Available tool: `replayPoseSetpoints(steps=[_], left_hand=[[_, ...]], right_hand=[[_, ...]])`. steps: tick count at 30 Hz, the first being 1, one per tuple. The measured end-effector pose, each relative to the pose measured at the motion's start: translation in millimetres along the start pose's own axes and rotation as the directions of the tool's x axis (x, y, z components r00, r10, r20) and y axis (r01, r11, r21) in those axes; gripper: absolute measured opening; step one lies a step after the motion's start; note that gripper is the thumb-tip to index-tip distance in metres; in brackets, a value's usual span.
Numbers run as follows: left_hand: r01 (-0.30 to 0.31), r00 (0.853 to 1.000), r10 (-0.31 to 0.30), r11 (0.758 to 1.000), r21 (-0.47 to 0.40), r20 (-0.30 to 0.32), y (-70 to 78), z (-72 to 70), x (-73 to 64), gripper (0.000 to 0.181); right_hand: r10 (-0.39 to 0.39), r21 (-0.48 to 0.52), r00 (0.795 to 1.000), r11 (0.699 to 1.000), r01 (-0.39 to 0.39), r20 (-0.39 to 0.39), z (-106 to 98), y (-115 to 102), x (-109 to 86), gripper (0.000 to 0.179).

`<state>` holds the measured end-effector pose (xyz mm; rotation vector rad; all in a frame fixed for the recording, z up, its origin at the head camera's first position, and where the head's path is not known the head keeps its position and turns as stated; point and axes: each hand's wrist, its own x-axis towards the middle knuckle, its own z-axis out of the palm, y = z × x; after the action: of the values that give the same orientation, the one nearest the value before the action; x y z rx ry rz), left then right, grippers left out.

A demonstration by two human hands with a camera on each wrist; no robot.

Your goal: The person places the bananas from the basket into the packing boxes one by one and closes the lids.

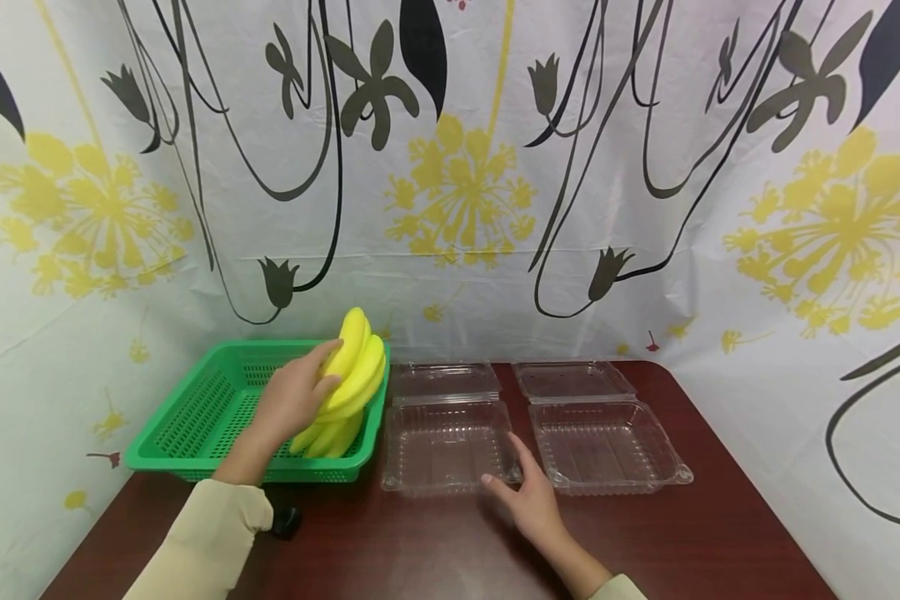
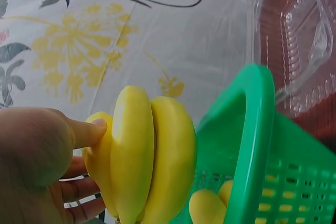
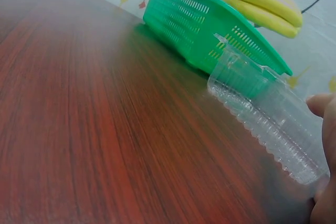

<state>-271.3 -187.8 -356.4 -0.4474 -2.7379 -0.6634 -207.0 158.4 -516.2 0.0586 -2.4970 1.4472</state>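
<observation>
My left hand (image 1: 291, 402) grips a bunch of yellow bananas (image 1: 360, 379) above the right end of a green plastic basket (image 1: 195, 465). In the left wrist view the thumb presses one side of the bunch (image 2: 132, 153), with fingers behind it. More bananas (image 1: 333, 440) lie in the basket below. At the front right corner of a clear plastic clamshell container (image 1: 435, 485), my right hand (image 1: 534, 504) has its thumb and index finger spread along the rim. The container's lid (image 1: 442, 381) is folded back, and the right wrist view shows its ribbed wall (image 3: 268, 124) beside the thumb.
A second clear clamshell container (image 1: 607, 483) stands to the right, its lid (image 1: 573, 381) also laid back. Everything stands on a dark red wooden table (image 1: 420, 550). A patterned cloth (image 1: 457, 317) hangs right behind it. A small black object (image 1: 286, 523) shows beside the left sleeve.
</observation>
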Motion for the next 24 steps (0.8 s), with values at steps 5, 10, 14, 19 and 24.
replayPoseSetpoints(steps=[5, 10, 14, 19, 24], left_hand=[[-0.018, 1.0, 0.017, 0.999, -0.033, -0.002, 12.1, 6.1, 0.7, 0.053], [-0.028, 1.0, 0.028, 0.995, -0.095, -0.009, 20.7, 13.2, 0.4, 0.053], [-0.032, 0.999, 0.03, 0.99, -0.136, -0.017, 27.4, 17.7, 0.3, 0.054], [-0.011, 1.0, 0.008, 0.982, -0.189, -0.018, 36.2, 23.5, -0.6, 0.056], [-0.005, 1.0, 0.003, 0.968, -0.25, -0.011, 45.2, 31.9, -1.7, 0.058]], right_hand=[[-0.009, 0.001, 1.0, 1.0, 0.009, -0.003, -0.7, 0.1, -0.1, 0.08], [-0.013, -0.002, 1.0, 1.0, 0.013, -0.001, -1.1, -0.9, -0.4, 0.081], [-0.005, -0.009, 1.0, 1.0, 0.005, 0.003, -0.8, -1.3, -0.6, 0.081], [0.0, -0.014, 1.0, 1.0, 0.0, 0.006, -1.1, -1.6, 0.1, 0.081], [0.001, -0.019, 1.0, 1.0, 0.0, 0.01, -1.3, -1.8, 0.8, 0.082]])
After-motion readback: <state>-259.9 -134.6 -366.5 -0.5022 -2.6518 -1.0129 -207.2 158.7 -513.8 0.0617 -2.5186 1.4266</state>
